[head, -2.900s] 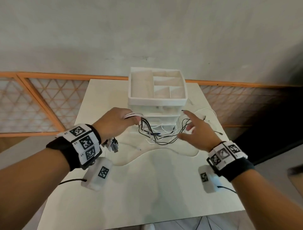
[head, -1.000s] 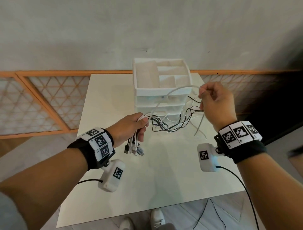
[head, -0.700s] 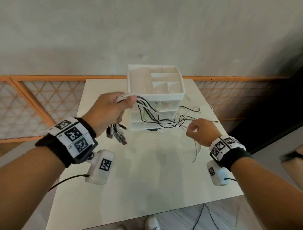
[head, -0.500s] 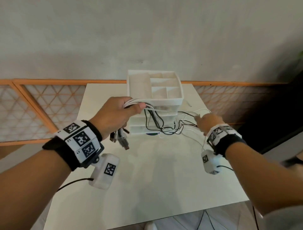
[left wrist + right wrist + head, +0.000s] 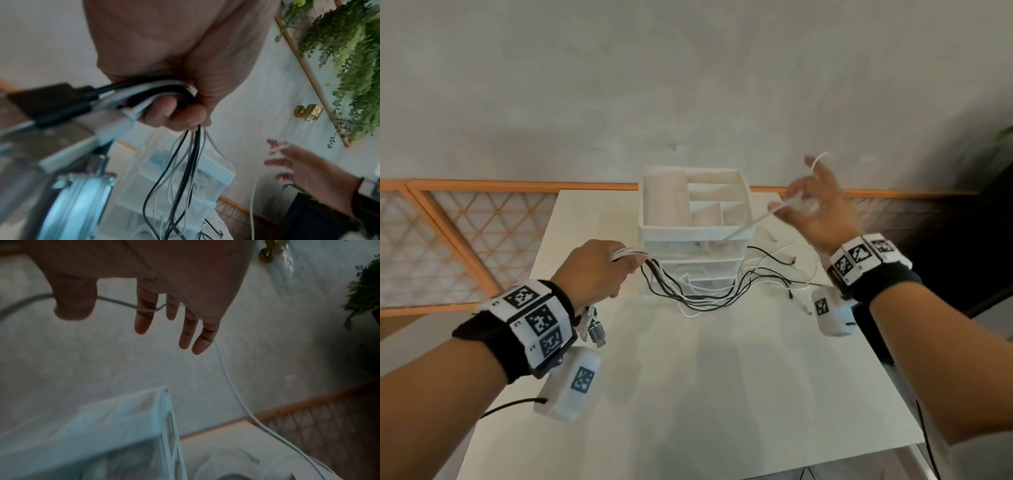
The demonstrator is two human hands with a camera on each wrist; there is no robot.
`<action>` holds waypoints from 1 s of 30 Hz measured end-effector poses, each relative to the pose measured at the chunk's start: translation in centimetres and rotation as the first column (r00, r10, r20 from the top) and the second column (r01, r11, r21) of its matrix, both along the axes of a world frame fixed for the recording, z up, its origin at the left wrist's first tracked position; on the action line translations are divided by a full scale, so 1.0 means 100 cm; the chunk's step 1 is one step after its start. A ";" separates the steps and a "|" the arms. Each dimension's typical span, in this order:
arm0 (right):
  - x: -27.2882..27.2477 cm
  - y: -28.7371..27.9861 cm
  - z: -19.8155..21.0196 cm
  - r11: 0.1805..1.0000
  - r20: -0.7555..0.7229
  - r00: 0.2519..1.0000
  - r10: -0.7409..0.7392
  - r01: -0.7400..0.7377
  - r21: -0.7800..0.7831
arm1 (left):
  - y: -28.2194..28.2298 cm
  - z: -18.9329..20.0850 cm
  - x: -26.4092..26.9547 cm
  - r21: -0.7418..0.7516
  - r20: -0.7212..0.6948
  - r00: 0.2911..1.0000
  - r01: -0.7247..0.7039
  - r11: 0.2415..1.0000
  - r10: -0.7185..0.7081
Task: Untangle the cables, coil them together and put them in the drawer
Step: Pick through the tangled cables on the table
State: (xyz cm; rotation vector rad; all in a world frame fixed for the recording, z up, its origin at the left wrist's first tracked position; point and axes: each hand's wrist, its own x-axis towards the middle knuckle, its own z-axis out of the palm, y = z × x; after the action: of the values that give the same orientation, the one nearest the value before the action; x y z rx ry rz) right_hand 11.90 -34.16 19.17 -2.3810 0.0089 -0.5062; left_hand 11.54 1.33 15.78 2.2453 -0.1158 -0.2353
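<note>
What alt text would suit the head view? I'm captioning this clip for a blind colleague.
The left hand grips a bundle of black and white cables that sags to the white table in front of a white drawer unit. The right hand, raised with fingers spread, lifts one white cable away from the bundle.

The left hand [image 5: 599,270] is a fist, knuckles up, low and near the middle, its forearm reaching in from the near left. The right hand [image 5: 822,212] is raised higher to the far right, fingers [image 5: 144,321] spread and nearly straight, its forearm coming from the near right.
</note>
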 end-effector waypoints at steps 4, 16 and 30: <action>-0.013 -0.019 -0.073 0.983 -0.318 0.948 -0.014 -0.044 -0.176 | -0.001 0.000 0.000 -0.054 0.012 0.999 -0.034 0.998 0.034; 0.037 -0.005 0.010 0.997 0.098 0.995 -0.034 0.028 0.067 | -0.033 -0.011 -0.007 0.110 -0.089 0.993 0.084 0.990 -0.074; -0.044 0.034 -0.094 0.944 -0.623 0.781 -0.039 -0.175 -0.279 | -0.021 0.003 -0.009 0.076 -0.009 0.987 0.160 0.984 -0.160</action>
State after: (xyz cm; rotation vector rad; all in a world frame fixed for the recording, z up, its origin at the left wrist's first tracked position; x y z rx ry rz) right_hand 7.52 -30.73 9.79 -2.7537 0.1465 0.3744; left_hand 10.68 -0.79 16.10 2.3135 -0.2911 -0.3346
